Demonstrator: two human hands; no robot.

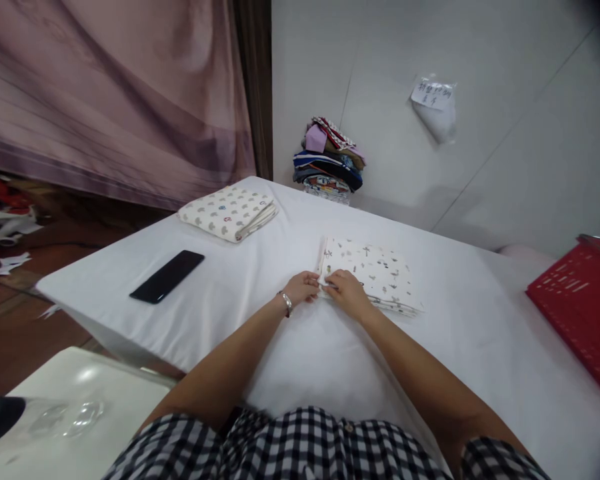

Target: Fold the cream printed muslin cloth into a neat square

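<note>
A folded white cloth with small dark prints lies flat on the white-covered table in front of me. At its near left corner, my left hand pinches the edge between thumb and fingers; a silvery bracelet circles that wrist. Close beside it, my right hand rests over the same corner, its fingers closed on the cloth's edge. The fingertips of both hands almost meet there. Farther back on the left sits another folded cloth, cream with mushroom-like prints, touched by neither hand.
A black phone lies on the table at left. Folded clothes are stacked beyond the far edge, by the wall. A red basket stands at right. A white stool-like surface holding a clear plastic item is at lower left.
</note>
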